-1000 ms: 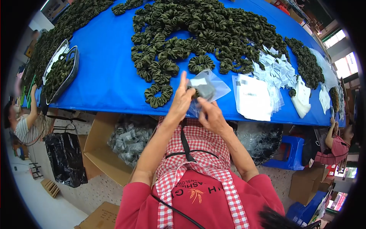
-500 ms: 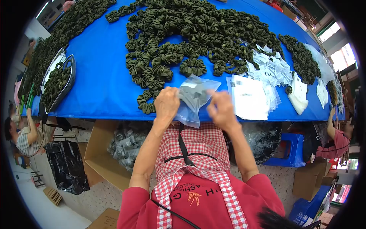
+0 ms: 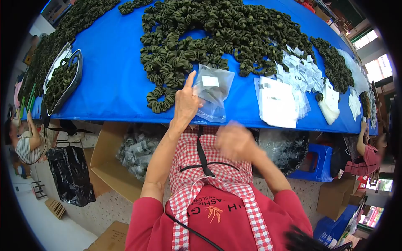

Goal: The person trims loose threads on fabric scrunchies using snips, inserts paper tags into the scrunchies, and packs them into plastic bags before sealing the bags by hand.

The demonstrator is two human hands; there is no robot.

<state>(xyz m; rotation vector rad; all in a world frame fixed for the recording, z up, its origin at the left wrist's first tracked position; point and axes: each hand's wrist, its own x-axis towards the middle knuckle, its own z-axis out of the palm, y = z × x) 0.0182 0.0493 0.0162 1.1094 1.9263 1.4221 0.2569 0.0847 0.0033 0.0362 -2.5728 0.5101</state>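
A clear plastic bag [image 3: 221, 100] with a white label [image 3: 210, 81] lies near the front edge of the table. Something dark shows faintly through its film. My left hand [image 3: 186, 102] grips the bag's left side, its index finger stretched upward and the other fingers curled. In front of the table edge, close below the bag, my right hand [image 3: 235, 140] is smeared by motion, so its fingers cannot be made out. A dark green scrunchie [image 3: 155, 106] sits left of my left hand. Behind the bag spreads a large pile of dark green scrunchies [image 3: 213, 25].
Right of the bag lie a stack of clear bags [image 3: 278, 102] and a heap of small white packets [image 3: 299, 71]. A basket [image 3: 77, 77] of scrunchies stands at left. Below are an open cardboard box [image 3: 106, 161] and a blue stool [image 3: 316, 165]. Other people work at both sides.
My right hand has moved off the bag, down toward my apron. The bag now lies flatter, its label showing more plainly. My left hand has stayed at its left side, index finger now raised.
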